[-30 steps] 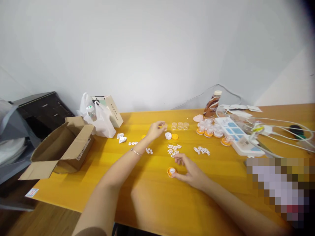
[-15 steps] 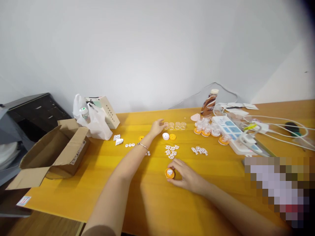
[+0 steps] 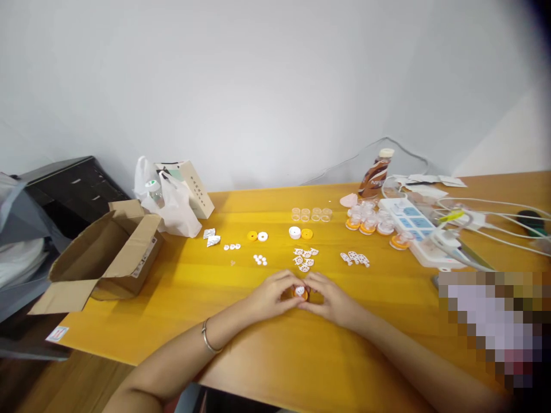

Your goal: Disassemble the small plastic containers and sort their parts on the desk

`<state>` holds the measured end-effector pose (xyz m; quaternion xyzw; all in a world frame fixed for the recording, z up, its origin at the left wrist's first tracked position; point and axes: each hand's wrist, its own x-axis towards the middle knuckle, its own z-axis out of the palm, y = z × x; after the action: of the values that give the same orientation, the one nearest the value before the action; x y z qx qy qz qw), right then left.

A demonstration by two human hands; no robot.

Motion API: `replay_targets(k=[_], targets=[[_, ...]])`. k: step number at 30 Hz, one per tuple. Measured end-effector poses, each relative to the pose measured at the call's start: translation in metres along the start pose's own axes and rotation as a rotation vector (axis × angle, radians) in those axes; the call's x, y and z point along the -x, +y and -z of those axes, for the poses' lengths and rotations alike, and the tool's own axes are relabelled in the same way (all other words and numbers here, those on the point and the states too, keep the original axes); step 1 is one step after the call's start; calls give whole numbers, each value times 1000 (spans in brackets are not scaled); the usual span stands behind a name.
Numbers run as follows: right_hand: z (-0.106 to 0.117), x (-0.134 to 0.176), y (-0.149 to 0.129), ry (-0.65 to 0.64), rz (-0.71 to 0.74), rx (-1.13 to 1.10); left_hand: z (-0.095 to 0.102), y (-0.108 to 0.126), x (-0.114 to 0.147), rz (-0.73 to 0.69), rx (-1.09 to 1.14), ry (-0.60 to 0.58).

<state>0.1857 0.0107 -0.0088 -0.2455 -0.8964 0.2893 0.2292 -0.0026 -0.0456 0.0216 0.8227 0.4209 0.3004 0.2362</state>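
Near the front middle of the table, a small round orange part with a white piece in its centre sits between my two hands. My left hand curls its thumb and fingers around the part's left side. From the right, my right hand closes on the same part. Whether a clear piece is also between the fingers cannot be made out. Just beyond lie white openwork pieces, with more white openwork pieces to the right. Clear plastic rings stand in pairs farther back.
White and yellow discs lie mid-table, small white caps to their left. Clear-topped orange assemblies cluster beside a power strip with cables. A brown bottle stands behind. An open cardboard box and white bag are left.
My left hand has come back from beside the clear rings to the round orange part. My right hand stays on that part. The view has shifted slightly.
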Motion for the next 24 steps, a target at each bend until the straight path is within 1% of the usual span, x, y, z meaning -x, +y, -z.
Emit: replay_targets(k=[3, 6, 7, 9, 11, 12, 13, 15, 18, 21, 24], targets=[[-1, 1, -1, 8, -2, 25, -16, -10, 2, -42, -70, 51], [-4, 2, 0, 0, 3, 45, -23, -13, 5, -132, -141, 129], [-4, 2, 0, -3, 7, 47, -22, -11, 6, -147, -146, 174], [-6, 2, 1, -5, 11, 50, -16, -3, 6, -140, -113, 315], [-7, 2, 2, -3, 7, 53, -7, 7, 5, -96, -35, 462], [-7, 3, 2, -1, 3, 54, -3, 11, 4, -64, 20, 495], [-6, 3, 2, -3, -2, 53, 0, 13, 3, -22, 89, 499], [-5, 3, 2, -22, -8, 41, 3, 13, 1, 97, 270, 457], [-3, 3, 1, -63, -11, 9, 3, 4, -1, 252, 543, 429], [-1, 3, 0, -87, -5, -13, -1, -7, -2, 291, 696, 451], [0, 3, 1, -102, 3, -22, -5, -13, -3, 317, 778, 456]])
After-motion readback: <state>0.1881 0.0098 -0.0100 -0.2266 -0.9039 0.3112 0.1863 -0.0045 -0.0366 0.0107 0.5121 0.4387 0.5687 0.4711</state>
